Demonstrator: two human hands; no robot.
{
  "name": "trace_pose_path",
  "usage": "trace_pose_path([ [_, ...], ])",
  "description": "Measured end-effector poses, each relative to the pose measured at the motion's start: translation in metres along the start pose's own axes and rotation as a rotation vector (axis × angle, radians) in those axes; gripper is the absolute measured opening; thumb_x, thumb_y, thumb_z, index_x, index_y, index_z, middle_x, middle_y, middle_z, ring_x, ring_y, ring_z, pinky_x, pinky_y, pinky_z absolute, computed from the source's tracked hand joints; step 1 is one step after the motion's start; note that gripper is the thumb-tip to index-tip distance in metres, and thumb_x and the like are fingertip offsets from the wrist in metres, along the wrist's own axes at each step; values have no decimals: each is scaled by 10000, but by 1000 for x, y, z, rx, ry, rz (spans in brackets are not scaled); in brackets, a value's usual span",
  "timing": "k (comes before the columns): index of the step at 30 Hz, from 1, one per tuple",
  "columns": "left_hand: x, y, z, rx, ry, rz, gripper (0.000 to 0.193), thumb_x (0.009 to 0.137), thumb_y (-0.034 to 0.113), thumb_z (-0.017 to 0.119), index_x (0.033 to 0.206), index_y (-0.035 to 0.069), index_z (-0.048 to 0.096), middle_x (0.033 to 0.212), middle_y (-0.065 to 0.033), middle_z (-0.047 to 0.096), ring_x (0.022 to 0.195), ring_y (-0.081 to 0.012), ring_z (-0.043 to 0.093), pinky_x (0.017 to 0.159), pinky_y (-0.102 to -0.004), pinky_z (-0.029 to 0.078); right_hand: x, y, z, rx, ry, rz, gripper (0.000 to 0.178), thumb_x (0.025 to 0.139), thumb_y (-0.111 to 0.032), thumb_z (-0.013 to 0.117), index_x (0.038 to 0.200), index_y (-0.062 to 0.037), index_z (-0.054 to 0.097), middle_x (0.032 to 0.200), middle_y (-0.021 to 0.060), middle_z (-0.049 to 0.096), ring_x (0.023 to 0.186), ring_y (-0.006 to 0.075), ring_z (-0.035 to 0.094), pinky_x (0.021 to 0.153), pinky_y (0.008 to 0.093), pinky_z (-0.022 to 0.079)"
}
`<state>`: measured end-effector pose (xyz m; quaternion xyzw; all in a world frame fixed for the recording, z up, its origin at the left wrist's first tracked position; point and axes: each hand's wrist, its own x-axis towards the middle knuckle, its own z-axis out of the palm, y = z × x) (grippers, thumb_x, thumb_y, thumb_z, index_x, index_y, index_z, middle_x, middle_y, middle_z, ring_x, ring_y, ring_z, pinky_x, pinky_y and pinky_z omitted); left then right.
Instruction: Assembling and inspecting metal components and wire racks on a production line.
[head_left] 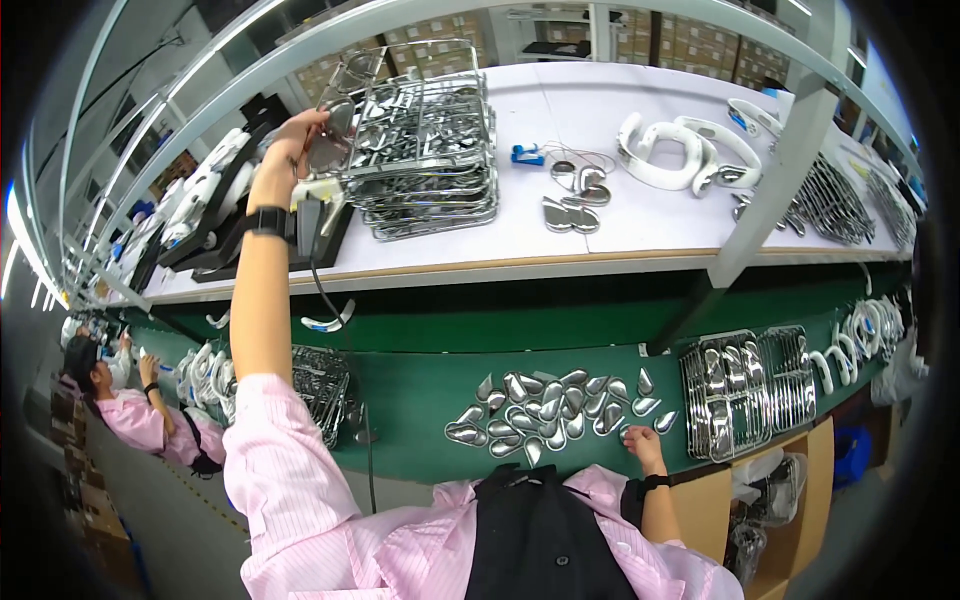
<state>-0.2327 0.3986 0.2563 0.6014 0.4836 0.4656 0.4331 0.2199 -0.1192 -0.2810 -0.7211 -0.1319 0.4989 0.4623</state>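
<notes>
My left hand (pixel 302 138) is raised to the upper shelf, fingers closed at the edge of a shiny teardrop-shaped metal piece (pixel 341 120). Just beside it stands a stack of wire racks (pixel 425 205) filled with similar glossy pieces. Low at the right, over the green worktop (pixel 400 385), my right hand (pixel 646 446) has its fingertips drawn together on a small chrome-like piece (pixel 626 433), partly covered by them. A loose spread of mirror-bright teardrop pieces (pixel 550 400) lies to the left of that hand.
Wire racks with shiny pieces (pixel 735 370) stand at the right of the worktop. White curved devices (pixel 665 160) and a few metal parts (pixel 570 215) lie on the shelf (pixel 530 262). A grey post (pixel 760 190) rises at the right. A co-worker (pixel 135 410) sits at the far left.
</notes>
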Motion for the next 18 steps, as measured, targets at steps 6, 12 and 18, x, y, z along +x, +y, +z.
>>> trace_pose_path([
  [6, 64, -15, 35, -54, -187, -162, 178, 879, 198, 575, 849, 25, 608, 746, -82, 669, 642, -188, 632, 589, -287, 494, -41, 65, -38, 25, 150, 76, 201, 900, -214, 552, 1012, -59, 612, 894, 55, 665, 684, 122, 615, 594, 247, 471],
  [12, 71, -29, 37, -26, -179, -151, 164, 863, 198, 584, 841, 37, 612, 750, -83, 663, 651, -176, 628, 573, -273, 474, -76, 98, -37, 118, 324, 196, 145, 878, -150, 556, 942, -35, 618, 788, 46, 641, 603, 115, 583, 517, 244, 443],
  [18, 74, -34, 33, 176, -226, -178, 243, 863, 264, 608, 870, 22, 616, 759, -100, 675, 647, -161, 645, 563, -266, 484, -67, 101, -21, 107, 259, 199, 196, 864, -187, 586, 954, -16, 618, 760, 43, 638, 574, 125, 573, 486, 240, 437],
])
